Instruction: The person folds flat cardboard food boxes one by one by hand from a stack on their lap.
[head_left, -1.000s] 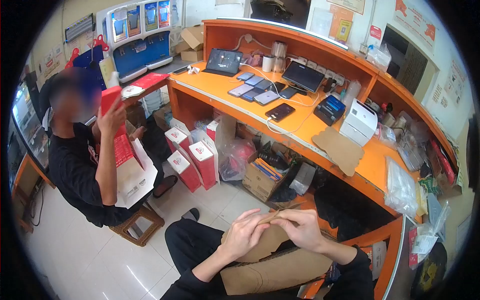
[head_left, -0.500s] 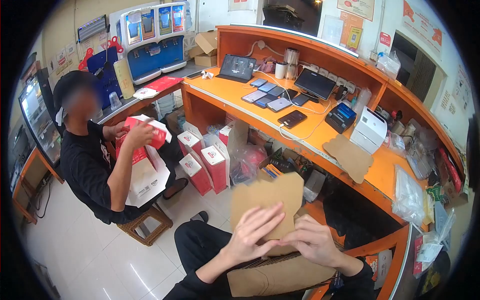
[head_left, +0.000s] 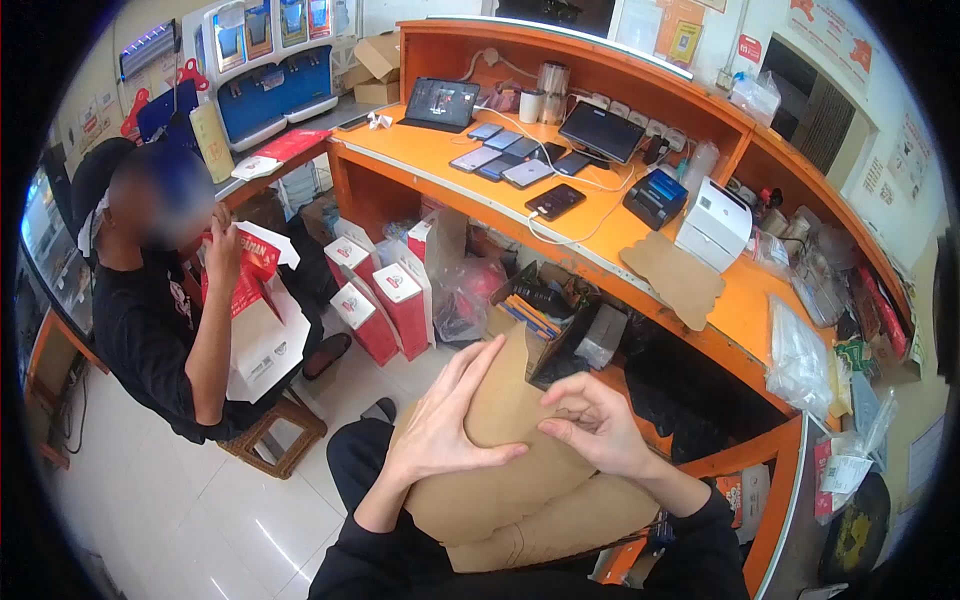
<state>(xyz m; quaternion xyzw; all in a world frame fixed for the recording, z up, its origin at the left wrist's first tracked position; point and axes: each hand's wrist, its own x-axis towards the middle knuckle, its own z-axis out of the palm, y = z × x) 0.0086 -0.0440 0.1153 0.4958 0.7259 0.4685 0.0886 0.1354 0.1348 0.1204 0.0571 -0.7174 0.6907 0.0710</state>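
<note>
A flat brown cardboard piece (head_left: 500, 410) with a cut-out outline lies tilted over my lap. My left hand (head_left: 440, 425) rests flat on its left side, fingers stretched out and thumb spread across the surface. At the right edge of the piece is my right hand (head_left: 600, 425), its fingers curled with the thumb and index tip apart and nothing between them. Beneath it, toward my body, more brown cardboard (head_left: 560, 525) sits in a stack on my lap.
At left, a person (head_left: 150, 300) on a woven stool (head_left: 275, 440) handles a red and white box (head_left: 265, 310). Several red and white boxes (head_left: 385, 300) stand on the floor. The orange counter (head_left: 400, 155) carries phones, screens, a white printer (head_left: 713, 225) and another cardboard piece (head_left: 672, 278).
The cardboard piece has turned and come down closer to my lap. My hands have moved apart, the right opening off the edge. My view has shifted right, and the person has lowered the red flap.
</note>
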